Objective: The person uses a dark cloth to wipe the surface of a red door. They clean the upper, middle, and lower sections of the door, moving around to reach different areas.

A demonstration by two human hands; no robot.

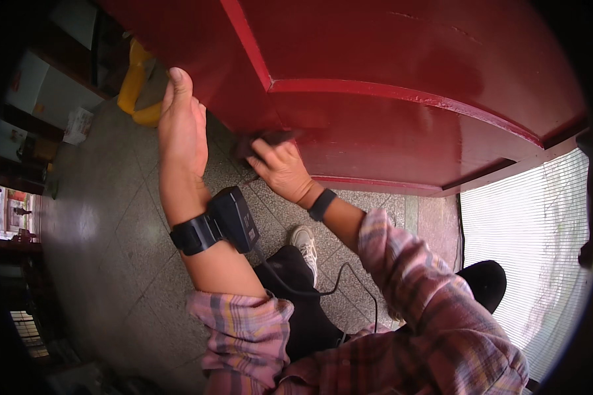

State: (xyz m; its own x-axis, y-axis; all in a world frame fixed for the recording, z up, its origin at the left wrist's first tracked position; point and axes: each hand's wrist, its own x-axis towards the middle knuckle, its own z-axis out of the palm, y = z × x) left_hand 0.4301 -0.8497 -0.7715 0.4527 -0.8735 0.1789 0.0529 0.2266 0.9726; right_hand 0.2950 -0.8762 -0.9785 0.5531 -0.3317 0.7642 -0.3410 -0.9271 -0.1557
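Note:
A red painted wooden door panel (pixel 365 136) with raised mouldings spans the upper part of the head view. My left hand (pixel 183 126) is at the panel's left edge, thumb upward and fingers partly hidden, apparently holding that edge. In my right hand (pixel 281 170) is a dark cloth (pixel 252 145), bunched under the fingers and pressed to the lower left part of the panel. The cloth and fingertips are somewhat blurred. A black strap holds a black box-shaped device (pixel 234 219) on my left forearm, and a dark band (pixel 322 205) circles my right wrist.
A black cable (pixel 301 292) loops from the forearm device towards my body. Speckled tile floor (pixel 128 237) lies below, with my light shoe (pixel 305 247) on it. A yellow curved object (pixel 131 94) stands beyond the panel. On the right is a bright mesh screen (pixel 519 237).

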